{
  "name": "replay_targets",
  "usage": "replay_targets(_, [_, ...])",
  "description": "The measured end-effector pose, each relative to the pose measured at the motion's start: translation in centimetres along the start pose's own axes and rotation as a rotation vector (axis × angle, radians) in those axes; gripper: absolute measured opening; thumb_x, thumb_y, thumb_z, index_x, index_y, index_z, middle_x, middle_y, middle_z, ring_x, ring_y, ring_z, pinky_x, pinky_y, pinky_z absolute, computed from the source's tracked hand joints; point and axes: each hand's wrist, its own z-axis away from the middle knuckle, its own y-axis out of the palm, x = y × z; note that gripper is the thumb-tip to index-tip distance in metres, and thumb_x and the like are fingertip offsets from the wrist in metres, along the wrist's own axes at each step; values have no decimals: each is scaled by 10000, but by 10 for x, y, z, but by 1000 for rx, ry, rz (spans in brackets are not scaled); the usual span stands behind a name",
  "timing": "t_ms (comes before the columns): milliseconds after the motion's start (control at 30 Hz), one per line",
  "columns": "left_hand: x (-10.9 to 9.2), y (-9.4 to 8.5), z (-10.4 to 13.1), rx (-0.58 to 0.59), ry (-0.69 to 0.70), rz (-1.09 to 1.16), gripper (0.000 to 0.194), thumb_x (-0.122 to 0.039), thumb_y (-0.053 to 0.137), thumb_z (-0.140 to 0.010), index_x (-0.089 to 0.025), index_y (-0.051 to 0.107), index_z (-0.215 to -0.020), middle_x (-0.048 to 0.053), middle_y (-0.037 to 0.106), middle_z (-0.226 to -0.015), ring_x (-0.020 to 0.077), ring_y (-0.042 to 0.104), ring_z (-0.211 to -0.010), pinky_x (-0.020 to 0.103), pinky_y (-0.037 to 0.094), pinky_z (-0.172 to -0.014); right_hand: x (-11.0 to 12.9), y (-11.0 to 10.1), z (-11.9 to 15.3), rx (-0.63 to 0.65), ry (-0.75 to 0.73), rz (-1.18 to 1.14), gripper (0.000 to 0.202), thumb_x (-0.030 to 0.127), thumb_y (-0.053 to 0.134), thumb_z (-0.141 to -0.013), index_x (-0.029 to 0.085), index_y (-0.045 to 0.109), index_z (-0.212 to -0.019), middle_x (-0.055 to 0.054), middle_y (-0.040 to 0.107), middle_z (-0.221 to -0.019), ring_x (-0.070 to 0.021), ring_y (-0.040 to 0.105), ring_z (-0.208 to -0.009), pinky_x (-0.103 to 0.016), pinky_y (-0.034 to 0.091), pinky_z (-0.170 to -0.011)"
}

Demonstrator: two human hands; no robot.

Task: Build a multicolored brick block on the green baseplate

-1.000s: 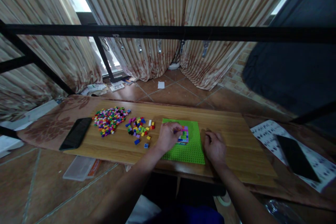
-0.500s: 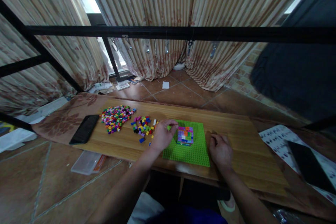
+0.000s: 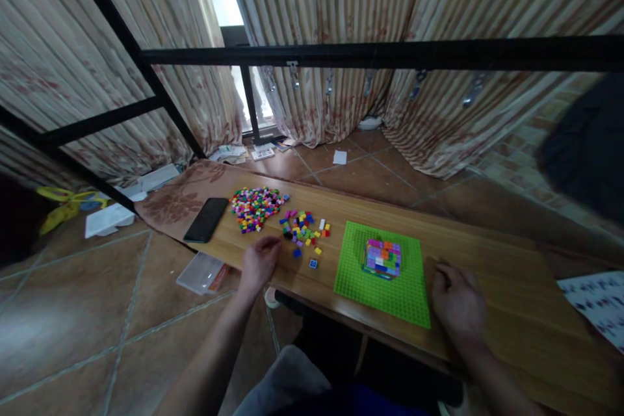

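Near the small brick pile (image 3: 303, 229), the left hand (image 3: 262, 262) is hovering with fingers nearly closed; its grip is unclear. Beside the green baseplate (image 3: 351, 273), the right hand (image 3: 458, 302) is resting, fingers curled, contents hidden.

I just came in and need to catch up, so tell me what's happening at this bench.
A person is working with small toy bricks. The left hand hovers over the bench beside the loose bricks; whether its fingers hold one is too small to tell. The right hand rests just right of the green baseplate, without touching the built block. That multicoloured block stands on the baseplate. Left of it lie a scattered group and a bigger pile.
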Motion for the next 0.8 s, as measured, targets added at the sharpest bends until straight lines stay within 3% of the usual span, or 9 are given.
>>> replay_targets(167, [-23,25,5,138,111,133,234,-373,591,-791,-167,689,-842,34,719,-818,174,655,-780,274,494,-733,4,-2,0,-6,-4,-23,341,323,418,-851,150,690,-961,-121,647,-936,-226,585,-810,-331,463,-732])
replay_targets(267, [-27,32,5,132,143,77,223,-356,578,-802,-164,685,-839,28,711,-791,168,648,-753,266,489,-710,5,-3,0,-6,-3,-20,347,327,411,-856,147,687,-965,-120,647,-933,-225,584,-807,-327,463,-721])
replay_targets(567, [12,1,-6,-71,132,-390,205,-237,502,-828,-185,693,-881,68,712,-893,221,650,-862,331,492,-783,2,-1,1,-5,18,10,355,344,417,-855,157,699,-961,-115,652,-948,-220,593,-800,-319,454,-694])
replay_targets(800, [23,15,-7,-67,187,-353,164,-264,553,-819,-193,687,-884,60,698,-857,204,642,-819,323,501,-764,1,-3,0,-7,-8,16,371,336,411,-845,139,703,-960,-127,654,-930,-236,603,-818,-331,459,-692])
